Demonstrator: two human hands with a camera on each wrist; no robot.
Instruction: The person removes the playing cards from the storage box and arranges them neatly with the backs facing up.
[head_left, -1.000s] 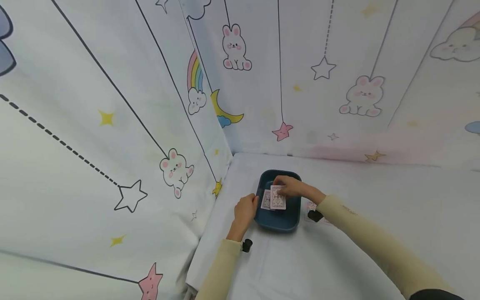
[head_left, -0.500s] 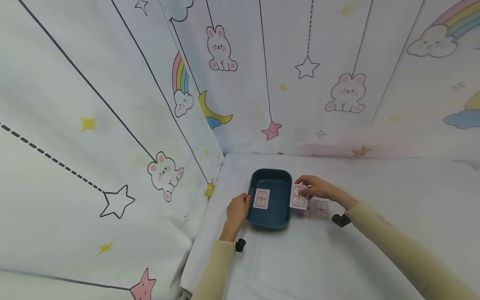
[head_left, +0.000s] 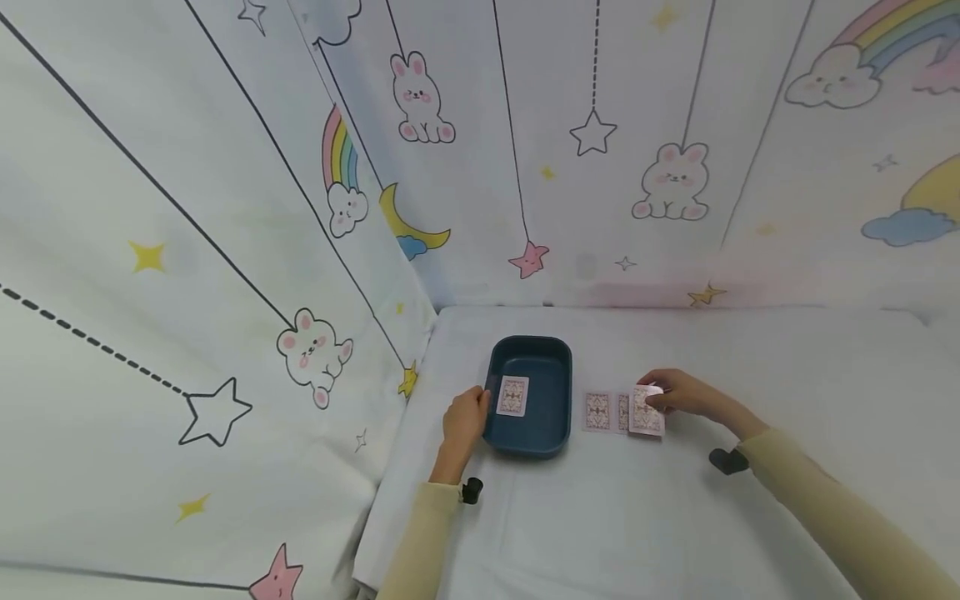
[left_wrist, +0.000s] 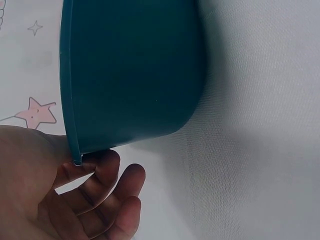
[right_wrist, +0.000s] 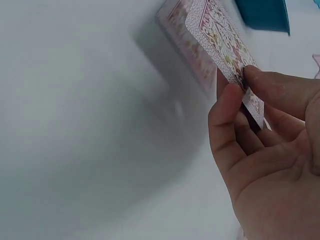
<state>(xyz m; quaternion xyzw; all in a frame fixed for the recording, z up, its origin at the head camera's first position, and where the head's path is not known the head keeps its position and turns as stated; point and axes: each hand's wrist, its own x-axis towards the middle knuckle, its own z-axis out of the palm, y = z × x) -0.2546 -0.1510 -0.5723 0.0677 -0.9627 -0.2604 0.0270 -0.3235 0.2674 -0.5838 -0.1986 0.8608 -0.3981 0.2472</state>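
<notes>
Held card: a patterned pink-and-white playing card (head_left: 647, 412), back showing, is pinched near 1 end between the thumb and fingertips of the right hand (head_left: 678, 393); the wrist view shows it tilted, its free end pointing toward the table.
Where it is: just right of the blue tray, low over the cards on the cloth, its left edge overlapping them in the head view; whether it touches them cannot be told.
Right hand: fingers curled, grasping the card, thumb on the patterned back.
Cards on the table: 2 more cards (head_left: 606, 412) with the same pattern lie face down side by side between the tray and the held card.
Blue tray: a dark blue rounded rectangular tray (head_left: 555, 430) sits on the white cloth near the left wall.
Card in tray: 1 card (head_left: 513, 396) lies flat on the tray floor, toward its left side.
Left hand: the left hand (head_left: 463, 419) is at the tray's left rim, thumb over the edge and fingers curled under the lip, gripping it.
Table: a white cloth-covered table (head_left: 675, 517).
Surroundings: fabric walls printed with rabbits, stars, rainbows, clouds and a moon stand close behind and to the left.
Sleeves: both forearms wear pale yellow sleeves, each with a small black device at the wrist.
</notes>
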